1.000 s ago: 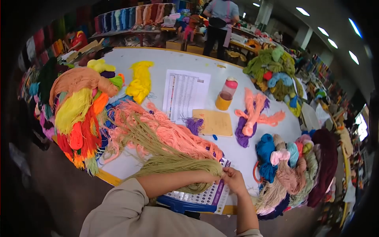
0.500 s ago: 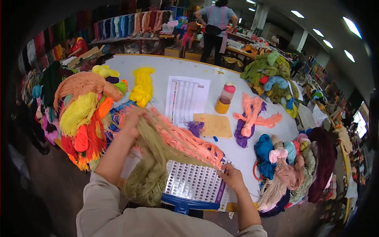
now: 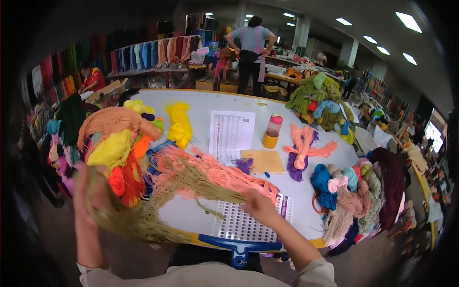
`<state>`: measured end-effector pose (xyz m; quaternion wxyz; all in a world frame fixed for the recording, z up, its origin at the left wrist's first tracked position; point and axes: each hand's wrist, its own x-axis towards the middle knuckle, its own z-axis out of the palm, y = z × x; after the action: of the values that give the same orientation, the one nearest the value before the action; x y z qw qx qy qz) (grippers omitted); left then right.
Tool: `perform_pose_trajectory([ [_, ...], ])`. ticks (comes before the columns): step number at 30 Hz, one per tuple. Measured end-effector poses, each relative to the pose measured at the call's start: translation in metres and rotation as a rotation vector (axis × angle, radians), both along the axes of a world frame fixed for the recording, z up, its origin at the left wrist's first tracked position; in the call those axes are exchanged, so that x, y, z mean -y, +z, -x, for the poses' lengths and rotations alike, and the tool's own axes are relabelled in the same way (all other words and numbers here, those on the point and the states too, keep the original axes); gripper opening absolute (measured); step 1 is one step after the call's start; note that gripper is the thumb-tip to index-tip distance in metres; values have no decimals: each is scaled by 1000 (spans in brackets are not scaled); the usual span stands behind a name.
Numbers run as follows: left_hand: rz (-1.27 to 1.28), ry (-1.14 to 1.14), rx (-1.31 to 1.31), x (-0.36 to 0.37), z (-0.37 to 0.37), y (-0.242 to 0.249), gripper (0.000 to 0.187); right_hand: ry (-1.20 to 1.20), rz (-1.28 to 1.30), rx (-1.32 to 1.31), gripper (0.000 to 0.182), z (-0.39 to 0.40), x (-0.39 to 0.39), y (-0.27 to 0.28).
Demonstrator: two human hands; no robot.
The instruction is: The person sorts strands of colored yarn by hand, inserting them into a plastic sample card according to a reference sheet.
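Olive-green yarn point(image 3: 201, 184) is stretched between my two hands over a heap of salmon-pink yarn point(image 3: 229, 173). My left hand point(image 3: 91, 191), smeared by motion, is at the left among the olive strands; its fingers cannot be made out. My right hand point(image 3: 260, 206) is closed on the other end of the olive yarn. Below it lies a white board with rows of holes point(image 3: 244, 222), with a blue clamp-like bar point(image 3: 239, 245) at the table's front edge. A loose olive strand hangs over the board.
Piled coloured yarn point(image 3: 112, 148) stands left, more skeins point(image 3: 351, 191) right. On the table point(image 3: 191, 215) are a printed sheet point(image 3: 232, 134), a jar point(image 3: 272, 131), a tan pad point(image 3: 265, 161) and yellow yarn point(image 3: 179, 126). One person point(image 3: 251, 43) stands beyond; another point(image 3: 93, 79) is at left.
My left hand has moved left and down, drawing olive yarn off the front heap and across the table. My right hand has shifted slightly left. The view has tilted up.
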<state>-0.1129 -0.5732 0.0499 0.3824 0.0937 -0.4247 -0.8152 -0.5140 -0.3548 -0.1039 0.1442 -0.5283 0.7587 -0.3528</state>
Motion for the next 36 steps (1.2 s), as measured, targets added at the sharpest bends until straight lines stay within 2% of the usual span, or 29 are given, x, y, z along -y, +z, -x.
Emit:
perform_pose_trajectory([
  [1, -80, -110, 50, -25, 10, -6, 56, 216, 147, 31, 51, -29, 22, 8],
  [2, -53, -166, 254, -33, 13, -23, 64, 389, 219, 212, 57, -63, 38, 21],
  [3, 150, -374, 297, -58, 28, -23, 69, 590, 340, 131, 60, -94, 57, 29],
  [5, -139, -719, 231, -83, 36, -50, 77, 860, 453, 350, 65, -157, 79, 38],
  [7, -186, -894, 283, -103, 32, -55, 85, 1132, 222, 607, 60, -200, 83, 53],
  [8, -242, -1000, 158, -104, 23, -64, 94, 1183, 103, 647, 51, -213, 70, 65],
  [9, -166, -1069, 89, -103, 16, -67, 96, 1231, -19, 686, 42, -222, 59, 73],
  [10, -88, -1138, 20, -101, 7, -66, 97, 1186, 105, 917, 29, -244, 70, 29],
  [11, -22, -960, 334, -109, -19, -45, 101, 1196, 115, 917, 29, -244, 80, 22],
  [13, 26, -1054, 495, -93, -57, -61, 105, 1095, 56, 669, 31, -241, 96, 8],
  [14, 143, -1085, 600, -87, -66, -61, 110, 940, 99, 990, 23, -245, 112, 12],
  [15, 217, -1025, 579, -86, -72, -63, 110, 946, 272, 958, 22, -245, 124, 15],
  [16, 288, -964, 555, -87, -76, -67, 110, 945, 439, 923, 21, -239, 127, 41],
  [18, 32, -677, 370, -92, -77, -85, 104, 817, 652, 542, 22, -235, 114, 95],
  [19, -134, -547, 300, -96, -73, -89, 101, 822, 685, 459, 24, -239, 106, 115],
  [20, -311, -567, 283, -84, -76, -104, 82, 827, 715, 378, 26, -245, 101, 128],
  [22, -265, -791, 592, -55, -75, -130, 62, 806, 838, 109, 27, -256, 102, 136],
  [23, 40, -730, 1009, -84, -53, -86, 44, 781, 864, -33, 27, -260, 104, 134],
  [25, 460, -859, 1217, -113, -31, -30, 37, 758, 867, -78, 29, -265, 123, 103],
  [26, 579, -839, 984, -118, -34, -18, 39, 792, 716, 30, 32, -267, 132, 78],
  [27, 703, -740, 1062, -110, -39, -6, 49, 822, 565, 137, 35, -270, 130, 67],
  [28, 829, -636, 1126, -103, -43, 4, 60, 956, 507, 359, 39, -263, 121, 53],
  [30, 964, -188, 927, -136, -32, 33, 95, 777, 557, 585, 46, -282, 126, 16],
  [31, 1266, -80, 842, -127, -37, 33, 115, 742, 241, 654, 49, -274, 125, 5],
  [33, 1644, 161, 597, -114, -46, 25, 114, 770, 355, 688, 45, -281, 164, -62],
  [34, 1802, 282, 552, -114, -34, 29, 102, 836, 432, 795, 41, -285, 181, -76],
  [36, 2310, 647, 621, -118, 0, 57, 81, 482, 358, 619, 40, -262, 156, -15],
])
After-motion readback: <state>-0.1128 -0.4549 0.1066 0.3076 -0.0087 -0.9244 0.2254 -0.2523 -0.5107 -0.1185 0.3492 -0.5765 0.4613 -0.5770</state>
